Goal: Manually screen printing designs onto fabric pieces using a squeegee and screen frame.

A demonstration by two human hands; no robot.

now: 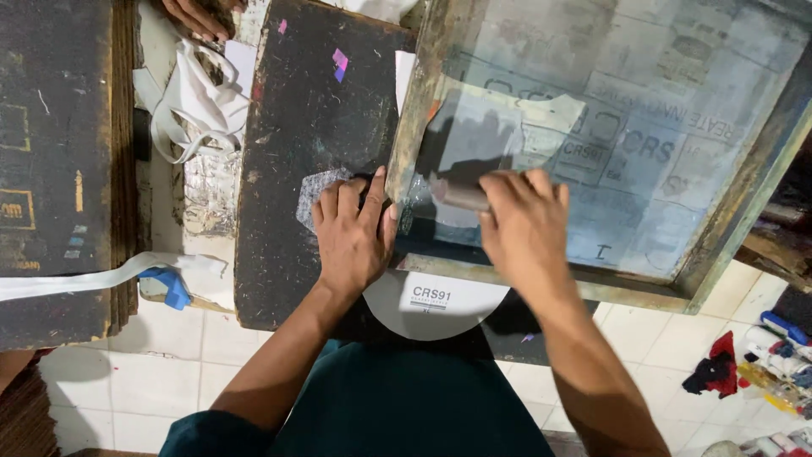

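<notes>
A wooden-framed printing screen (423, 93) with a grey mesh lies tilted over a dark board (304, 127). My left hand (351, 233) presses flat on the board at the frame's near left corner. My right hand (524, 224) grips a squeegee handle (461, 196) on the mesh, blurred by motion. Under the frame's near edge a white rounded piece of cloth (431, 305) with a dark printed mark sticks out toward me.
Another person's hand (199, 13) rests at the top left above a heap of white cloth straps (199, 101). A second dark board (55, 161) lies at left with a white strip (101, 275) and blue tape (173, 288). Rags and ink bottles (778, 355) sit on the tiled floor at right.
</notes>
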